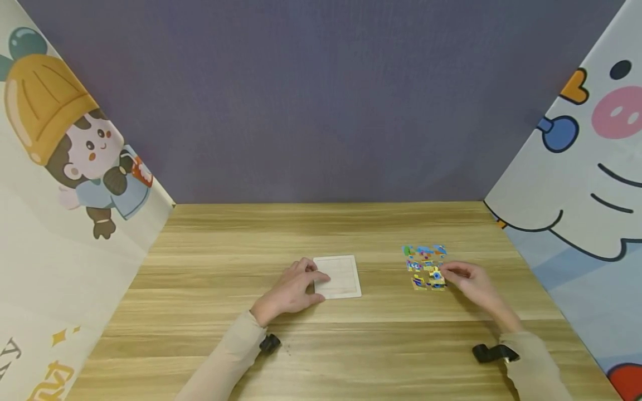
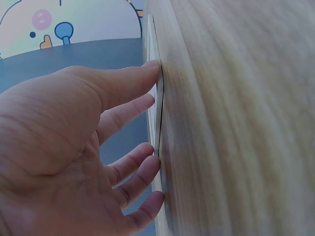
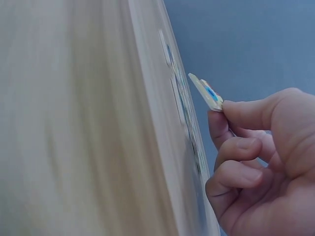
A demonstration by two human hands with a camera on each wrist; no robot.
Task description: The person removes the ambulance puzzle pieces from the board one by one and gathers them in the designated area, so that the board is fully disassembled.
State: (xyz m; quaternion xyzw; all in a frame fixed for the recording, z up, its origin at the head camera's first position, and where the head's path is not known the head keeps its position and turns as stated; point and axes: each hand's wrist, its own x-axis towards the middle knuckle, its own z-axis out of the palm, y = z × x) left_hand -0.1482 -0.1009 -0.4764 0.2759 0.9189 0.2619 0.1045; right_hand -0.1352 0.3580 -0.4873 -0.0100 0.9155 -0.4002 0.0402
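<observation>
A flat square puzzle frame, pale and shallow-rimmed, lies on the table in the head view. My left hand rests at its left side: the index finger reaches over the rim, and the thumb is by the near left corner. In the left wrist view the spread fingers and thumb touch along the frame's edge. Between thumb and index finger, my right hand pinches a jigsaw piece with yellow and blue print, tilted and raised off the table. Beneath and left of that hand lie several colourful jigsaw pieces in loose rows.
The wood-grain table ends at a dark blue-grey panel at the back. Cartoon-printed panels stand on the left and right. Black camera straps circle both wrists.
</observation>
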